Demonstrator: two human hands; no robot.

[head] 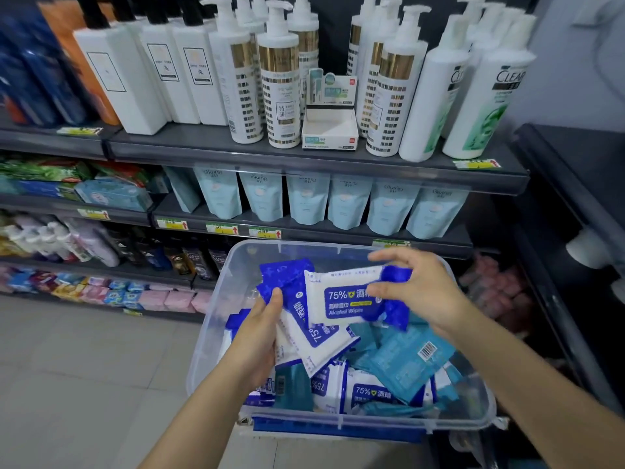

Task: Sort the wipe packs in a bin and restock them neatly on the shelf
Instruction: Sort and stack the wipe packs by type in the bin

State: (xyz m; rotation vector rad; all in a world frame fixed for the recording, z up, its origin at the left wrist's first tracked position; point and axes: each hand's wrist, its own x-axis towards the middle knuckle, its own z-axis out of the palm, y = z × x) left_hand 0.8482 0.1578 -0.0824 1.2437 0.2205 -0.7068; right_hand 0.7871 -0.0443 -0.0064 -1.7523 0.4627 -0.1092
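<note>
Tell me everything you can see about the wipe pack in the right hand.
The wipe pack is a flat, soft pouch that looks like glossy plastic film, white with a bright blue right end. A blue label on its front reads 75% and Alcohol Wipes. It faces the camera, nearly level, above the clear bin. The right hand pinches its right end. Its left edge overlaps the packs in the left hand; whether they touch cannot be told.

Left hand [260,328] and right hand [416,292], both above the bin [216,282], are showing bare. Forearms are likewise showing uncovered along their whole visible length, from wrists above the bin to below its near rim.
</note>
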